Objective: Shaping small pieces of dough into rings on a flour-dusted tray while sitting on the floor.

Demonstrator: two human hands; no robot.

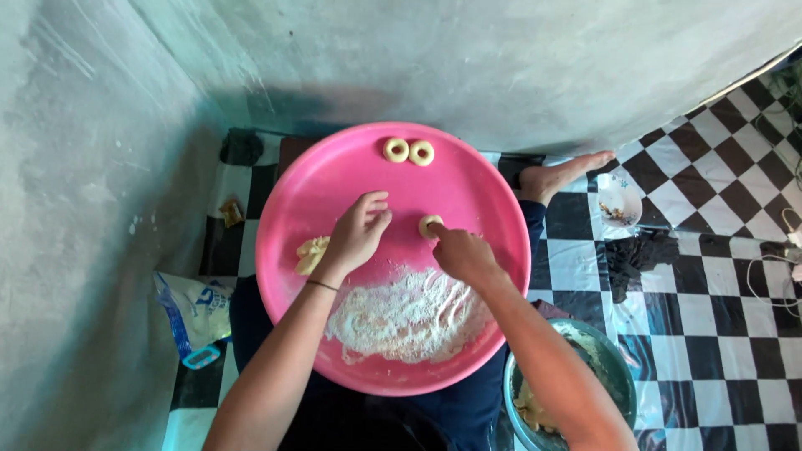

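- Head view, looking straight down: a round pink tray (288, 200) fills the centre of the frame, resting over my lap.
- My right hand (464, 253), right of centre, presses its index fingertip into a small dough ring (429, 224) near the middle of the tray; the remaining fingers are curled in, clamped on nothing.
- My left hand (357, 234), just left of centre, rests palm down on the tray surface, fingers slightly apart and bent, gripping nothing; a thin dark band (322, 286) circles that wrist.
- Two finished dough rings (408, 151) lie touching side by side near the upper rim of the tray, well apart from both hands.
- A lump of pale dough (311, 255) sits at the left edge of the tray, just beside my left wrist.
- A spread of white flour (407, 316) with finger streaks covers the lower part of the tray, between my forearms.
- A metal bowl (625, 376) holding more dough stands at lower right, partly hidden by my right forearm.
- A blue-and-white flour bag (194, 317) lies at lower left on the black-and-white chequered floor (718, 334).
- My bare foot (564, 175) shows at the tray's upper right; a small dish (619, 200) sits just beyond it.
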